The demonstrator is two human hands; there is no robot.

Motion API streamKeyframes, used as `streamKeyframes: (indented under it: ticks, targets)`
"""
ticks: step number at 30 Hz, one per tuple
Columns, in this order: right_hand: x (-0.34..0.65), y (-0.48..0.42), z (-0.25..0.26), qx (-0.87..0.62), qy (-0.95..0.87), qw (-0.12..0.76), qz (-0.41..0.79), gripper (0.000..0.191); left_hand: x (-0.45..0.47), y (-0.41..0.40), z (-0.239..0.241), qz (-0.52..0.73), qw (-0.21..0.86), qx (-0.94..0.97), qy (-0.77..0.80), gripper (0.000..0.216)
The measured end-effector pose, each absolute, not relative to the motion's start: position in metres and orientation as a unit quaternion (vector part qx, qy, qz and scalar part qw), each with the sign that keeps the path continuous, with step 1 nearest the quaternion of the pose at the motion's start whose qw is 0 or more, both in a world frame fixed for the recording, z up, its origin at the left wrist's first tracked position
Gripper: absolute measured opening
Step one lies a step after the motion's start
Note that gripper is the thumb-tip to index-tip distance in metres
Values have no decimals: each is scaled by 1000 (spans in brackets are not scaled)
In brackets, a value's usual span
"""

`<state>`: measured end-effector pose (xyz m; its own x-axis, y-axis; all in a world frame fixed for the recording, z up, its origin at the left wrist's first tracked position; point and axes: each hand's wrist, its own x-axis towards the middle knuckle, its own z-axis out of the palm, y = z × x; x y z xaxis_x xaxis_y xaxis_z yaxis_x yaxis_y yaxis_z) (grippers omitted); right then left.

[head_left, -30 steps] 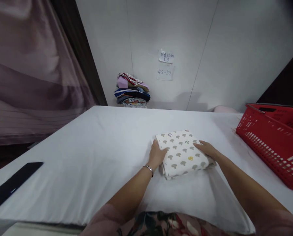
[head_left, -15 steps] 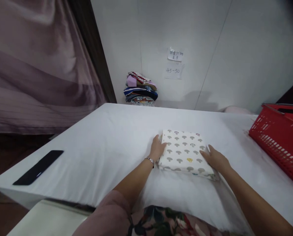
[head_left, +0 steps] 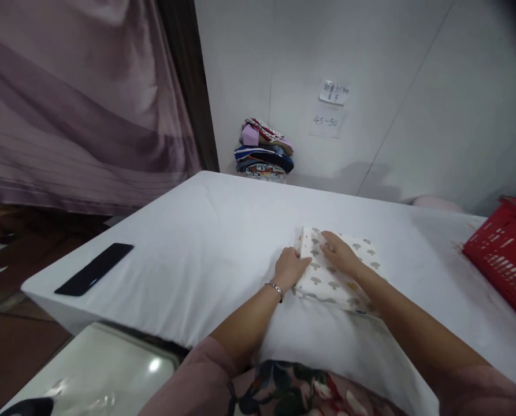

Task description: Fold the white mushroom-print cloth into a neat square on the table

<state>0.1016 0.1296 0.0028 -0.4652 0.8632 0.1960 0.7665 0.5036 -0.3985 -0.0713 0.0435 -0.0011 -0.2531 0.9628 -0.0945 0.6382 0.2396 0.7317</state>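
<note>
A folded white cloth [head_left: 322, 278] printed with grey mushrooms lies on the white-covered table near my body. At its left edge, my left hand [head_left: 290, 267] grips the layers, thumb on top and fingers curled round the side; a metal bracelet is on that wrist. My right hand [head_left: 341, 254] rests on the cloth's upper face, fingers stretched towards the far left part. My right forearm hides some of the cloth's right side.
A black phone-like slab [head_left: 95, 269] lies on the table's [head_left: 223, 231] left side. At the right stands a red plastic basket [head_left: 502, 245]. Folded fabrics [head_left: 264, 151] are stacked by the wall, near paper signs [head_left: 326, 122]. A pale glossy surface [head_left: 106, 364] is at lower left.
My right hand has moved left from the cloth's right edge onto its top. My left hand stays at the left edge. The view has shifted slightly, showing more floor at left.
</note>
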Motion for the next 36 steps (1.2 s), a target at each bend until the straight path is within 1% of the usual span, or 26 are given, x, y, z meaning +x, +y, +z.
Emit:
streamKeyframes:
  ticks: [3,8,14,21,25,28,32,36]
  targets:
    - [88,142,-5,-492,-850,166,89,50,-71,43,-4,289,281,548,733,31]
    - [82,146,-29,-515,-850,111,1,50,-72,41,-11,308,261,567,718,26]
    - [86,147,-42,-505,-854,120,-33,50,-73,40,-16,316,248,591,700,28]
    - [87,148,-40,-516,-847,125,6,50,-73,43,-23,363,271,572,683,22]
    - [81,152,-26,-526,-836,146,53,49,-73,43,-24,373,276,579,670,12]
    - [72,161,-11,-526,-833,156,74,55,-73,43,-24,380,270,581,667,9]
    - [54,176,7,-525,-839,91,111,66,-74,44,-25,387,275,579,663,10]
    - [41,190,20,-518,-844,41,134,67,-74,44,-27,407,276,583,647,19]
